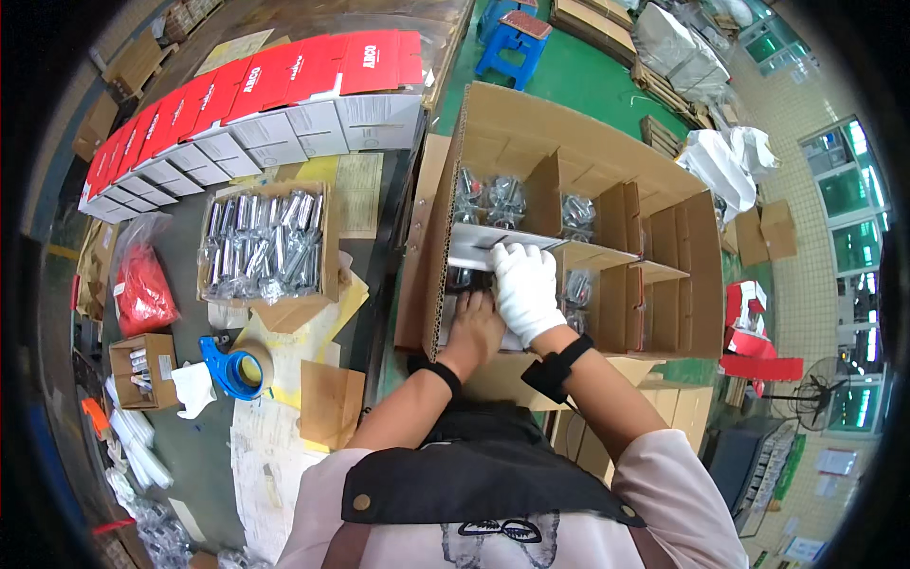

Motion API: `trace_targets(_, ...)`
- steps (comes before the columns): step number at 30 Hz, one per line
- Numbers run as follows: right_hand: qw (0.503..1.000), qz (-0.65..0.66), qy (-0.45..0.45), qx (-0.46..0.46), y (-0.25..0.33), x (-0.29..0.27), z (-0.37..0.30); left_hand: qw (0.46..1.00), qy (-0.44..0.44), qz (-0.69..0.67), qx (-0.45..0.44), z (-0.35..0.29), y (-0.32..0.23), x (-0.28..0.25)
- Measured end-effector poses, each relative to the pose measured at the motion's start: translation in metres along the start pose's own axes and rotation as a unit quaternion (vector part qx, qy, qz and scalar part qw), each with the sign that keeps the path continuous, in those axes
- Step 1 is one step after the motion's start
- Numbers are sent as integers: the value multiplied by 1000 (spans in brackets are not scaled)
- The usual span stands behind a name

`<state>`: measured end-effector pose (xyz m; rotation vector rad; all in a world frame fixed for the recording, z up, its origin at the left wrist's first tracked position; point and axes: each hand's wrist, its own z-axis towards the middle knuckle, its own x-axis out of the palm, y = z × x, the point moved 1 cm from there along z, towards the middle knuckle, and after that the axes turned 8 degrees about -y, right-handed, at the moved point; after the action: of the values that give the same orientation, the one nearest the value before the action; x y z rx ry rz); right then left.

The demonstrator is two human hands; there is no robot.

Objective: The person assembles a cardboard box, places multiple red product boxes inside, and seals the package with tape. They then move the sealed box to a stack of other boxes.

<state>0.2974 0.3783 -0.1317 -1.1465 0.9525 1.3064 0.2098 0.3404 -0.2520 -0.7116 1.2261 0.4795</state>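
Note:
A large brown cardboard carton [607, 123] with cardboard dividers stands in front of me. In its near left compartment is an open white box [479, 254] with something dark inside. My right hand [527, 294], in a white glove, has its fingers closed over an edge of that white box. Beside it, my bare left hand [477, 330] reaches down into the same compartment, fingers stretched forward against the contents; the fingertips are partly hidden. Metal parts in clear plastic wrap [505, 196] fill the far left compartment, and similar wrapped parts [577, 214] lie in the middle ones.
On the left table are a row of red-and-white boxes [275, 137], a carton of shiny metal tubes [267, 237], a red bagged item [144, 292], a blue tape dispenser [226, 368] and a small open box [142, 370]. Blue stools [515, 47] stand beyond; a fan [820, 391] is at right.

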Motion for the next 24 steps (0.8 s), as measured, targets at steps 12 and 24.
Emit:
trace_targets(12, 989, -24, -141, 27, -4, 38, 25, 998, -40, -31, 27, 6, 16, 19)
trace_targets(24, 969, 158, 77, 172, 1, 78, -37, 972, -122, -178, -92, -18, 14, -36)
